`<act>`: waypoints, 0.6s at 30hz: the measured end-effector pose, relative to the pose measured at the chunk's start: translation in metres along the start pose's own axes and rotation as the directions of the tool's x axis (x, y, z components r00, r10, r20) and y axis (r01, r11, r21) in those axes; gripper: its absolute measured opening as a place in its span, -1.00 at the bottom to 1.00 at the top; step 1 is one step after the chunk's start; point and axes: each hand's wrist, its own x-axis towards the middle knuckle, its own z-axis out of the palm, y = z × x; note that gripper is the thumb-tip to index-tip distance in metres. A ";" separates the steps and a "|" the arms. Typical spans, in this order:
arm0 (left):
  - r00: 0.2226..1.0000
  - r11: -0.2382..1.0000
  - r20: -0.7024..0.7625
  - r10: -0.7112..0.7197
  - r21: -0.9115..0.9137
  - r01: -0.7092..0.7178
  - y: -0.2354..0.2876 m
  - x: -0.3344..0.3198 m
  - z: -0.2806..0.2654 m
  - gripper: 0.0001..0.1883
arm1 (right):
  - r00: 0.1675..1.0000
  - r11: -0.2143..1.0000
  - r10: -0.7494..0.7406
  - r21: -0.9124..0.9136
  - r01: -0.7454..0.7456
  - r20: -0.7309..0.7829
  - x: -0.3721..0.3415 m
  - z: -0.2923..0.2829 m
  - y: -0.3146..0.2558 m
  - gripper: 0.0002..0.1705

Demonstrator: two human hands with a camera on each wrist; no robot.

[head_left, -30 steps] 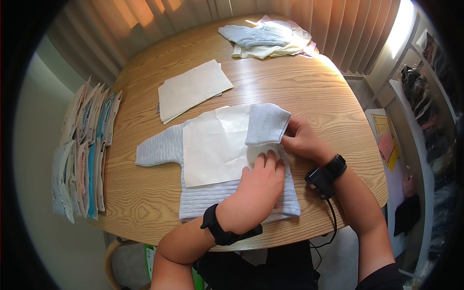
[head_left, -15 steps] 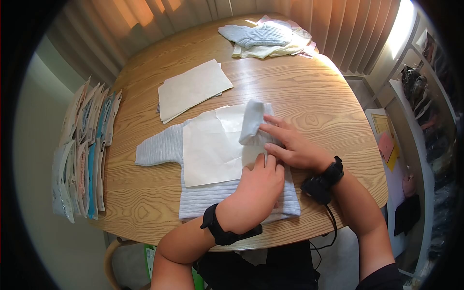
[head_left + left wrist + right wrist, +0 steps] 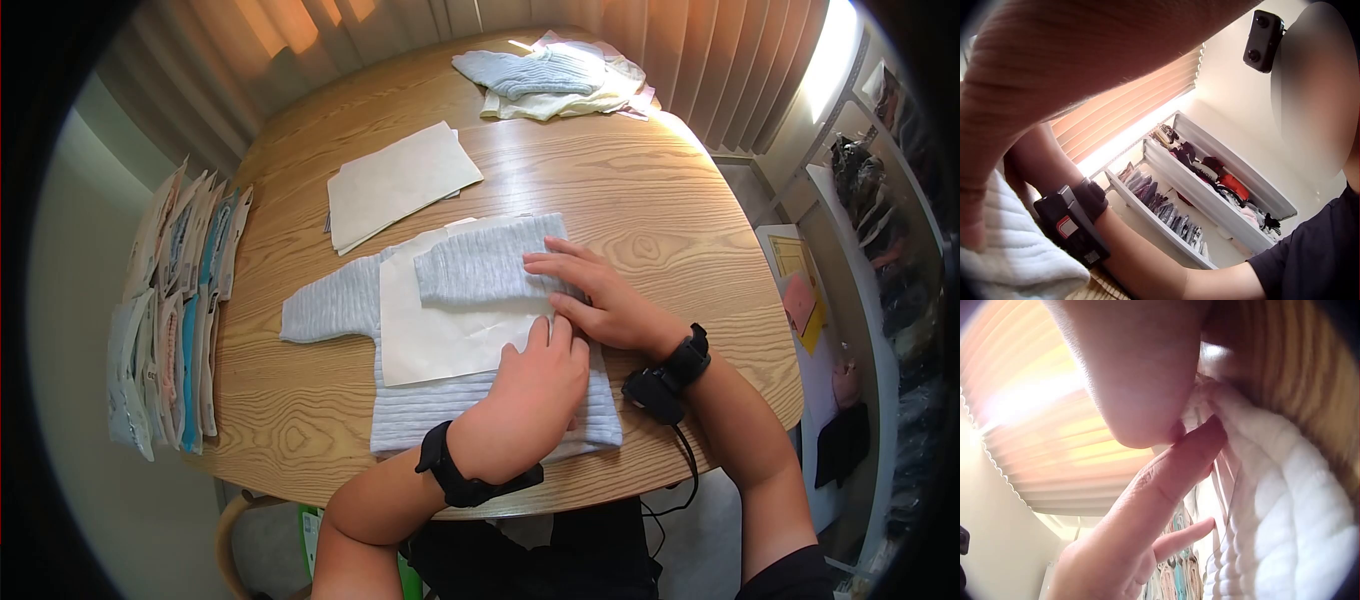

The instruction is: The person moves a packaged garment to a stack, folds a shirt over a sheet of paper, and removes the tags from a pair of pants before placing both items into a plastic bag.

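Observation:
A light grey ribbed long-sleeved top lies on the wooden table, with a cream sheet of paper over its upper part. One sleeve is folded inward across the sheet; the other sleeve stretches out to the left. My right hand rests on the fold at the right edge with fingers extended. Just below the folded sleeve, my left hand presses its fingertips on the sheet's right side. In the right wrist view, quilted fabric runs beside the hands.
More paper sheets lie stacked behind the top. A pile of folded garments sits at the table's far end. Packed garments in bags stand along the left edge. A cable hangs from the right wrist device.
The right hand let go of the folded-up sleeve end and moved left onto the fold. The sleeve flopped over and now lies flat across the sheet. The left hand stayed in place.

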 end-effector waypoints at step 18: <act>1.000 1.000 0.022 -0.010 -0.012 0.010 0.001 0.001 -0.003 -0.14 | 0.948 0.953 0.173 0.288 -0.093 -0.268 0.001 0.002 0.007 -0.37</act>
